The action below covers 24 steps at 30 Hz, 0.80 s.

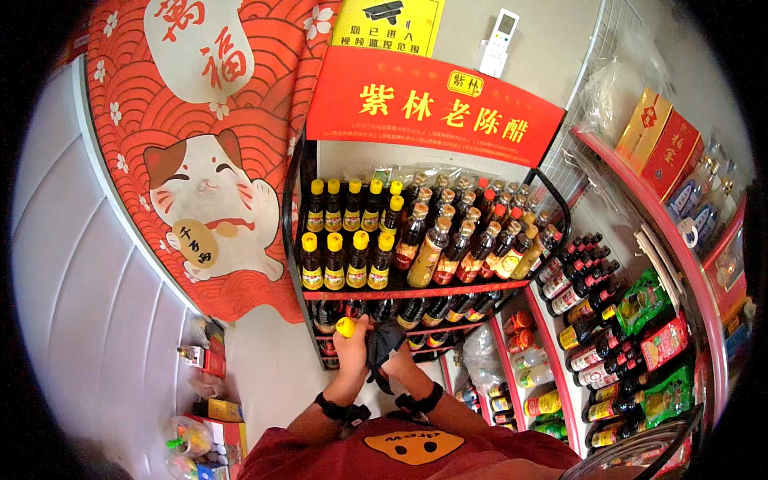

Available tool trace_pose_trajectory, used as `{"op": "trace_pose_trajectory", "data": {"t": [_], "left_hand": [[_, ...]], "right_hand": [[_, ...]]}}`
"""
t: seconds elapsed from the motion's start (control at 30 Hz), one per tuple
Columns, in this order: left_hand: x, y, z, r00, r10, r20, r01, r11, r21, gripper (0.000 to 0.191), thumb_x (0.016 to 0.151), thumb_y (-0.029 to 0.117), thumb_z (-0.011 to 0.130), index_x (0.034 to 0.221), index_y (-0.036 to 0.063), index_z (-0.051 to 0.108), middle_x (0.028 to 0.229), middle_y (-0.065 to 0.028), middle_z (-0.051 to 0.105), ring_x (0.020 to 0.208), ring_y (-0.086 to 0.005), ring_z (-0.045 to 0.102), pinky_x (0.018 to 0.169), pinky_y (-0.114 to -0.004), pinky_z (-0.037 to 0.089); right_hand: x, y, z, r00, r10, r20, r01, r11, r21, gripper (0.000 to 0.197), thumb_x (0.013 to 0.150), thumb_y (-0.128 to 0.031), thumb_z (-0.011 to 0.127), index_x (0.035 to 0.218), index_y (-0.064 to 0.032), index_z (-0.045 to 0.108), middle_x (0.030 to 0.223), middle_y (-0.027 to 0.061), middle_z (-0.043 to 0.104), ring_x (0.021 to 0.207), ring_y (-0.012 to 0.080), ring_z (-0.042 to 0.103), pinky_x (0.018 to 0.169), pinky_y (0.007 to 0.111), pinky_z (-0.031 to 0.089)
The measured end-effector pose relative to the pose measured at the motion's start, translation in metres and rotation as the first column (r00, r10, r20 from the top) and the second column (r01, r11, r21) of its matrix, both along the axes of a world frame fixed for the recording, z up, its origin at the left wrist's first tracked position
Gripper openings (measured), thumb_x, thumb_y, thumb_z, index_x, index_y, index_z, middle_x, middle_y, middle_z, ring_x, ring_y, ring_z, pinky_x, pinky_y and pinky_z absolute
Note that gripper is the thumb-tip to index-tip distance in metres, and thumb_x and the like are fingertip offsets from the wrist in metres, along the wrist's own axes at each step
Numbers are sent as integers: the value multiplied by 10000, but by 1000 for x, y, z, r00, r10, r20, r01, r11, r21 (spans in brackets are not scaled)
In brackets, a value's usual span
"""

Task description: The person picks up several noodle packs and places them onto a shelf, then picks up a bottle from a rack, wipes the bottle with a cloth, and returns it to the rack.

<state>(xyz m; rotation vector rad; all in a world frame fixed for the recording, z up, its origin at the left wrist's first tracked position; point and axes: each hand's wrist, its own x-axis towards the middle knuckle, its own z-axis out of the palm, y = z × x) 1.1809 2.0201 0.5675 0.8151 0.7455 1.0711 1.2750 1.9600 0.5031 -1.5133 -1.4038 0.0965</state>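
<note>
Both hands are close together before a rack of bottles. My left hand grips a bottle with a yellow cap; most of the bottle is hidden. Beside it my right hand is mostly covered by a dark, crumpled cloth that it holds. In front, the rack's upper shelf carries yellow-capped bottles at the left and dark bottles with brownish or red caps at the right. More dark bottles stand on the tier below.
Shelves with red edges hold sauce bottles and green packets at the right. A red curtain with a cat picture hangs at the left. Boxes stand low at the left. A black metal frame bounds the rack.
</note>
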Motion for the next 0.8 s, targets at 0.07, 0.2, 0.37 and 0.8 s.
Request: {"op": "trace_pose_trajectory", "data": {"t": [0.07,0.2,0.37,0.8], "left_hand": [[1,-5,-4,998,-48,46,48,999,2,136,871,99,708,823,28,602,752,-34,650,673,-117,582,644,-258,453],[1,-13,-5,986,-113,123,108,993,40,142,862,79,703,805,16,588,763,-47,638,672,-123,570,646,-285,458],[-19,-5,3,849,-404,340,284,892,352,128,885,75,654,819,60,545,740,-58,541,662,-181,538,626,-341,450],[-14,6,16,992,-113,55,113,994,-4,209,960,195,609,831,50,530,692,-55,560,629,-147,546,595,-318,479]], "right_hand": [[4,-9,10,997,68,41,-60,984,-168,174,782,-181,644,882,-40,630,870,142,642,873,387,600,757,481,472],[31,-25,-3,977,132,166,-102,979,-178,257,773,-223,691,961,-59,628,943,145,635,935,385,581,844,475,462],[66,-70,-47,684,263,-681,-576,767,-283,1048,644,-428,863,1470,-56,336,1457,92,432,1316,216,406,1111,411,308],[22,-34,2,871,427,-243,-484,830,-277,523,781,-209,669,1260,-34,557,1285,124,589,1169,213,547,1029,365,420]]}}
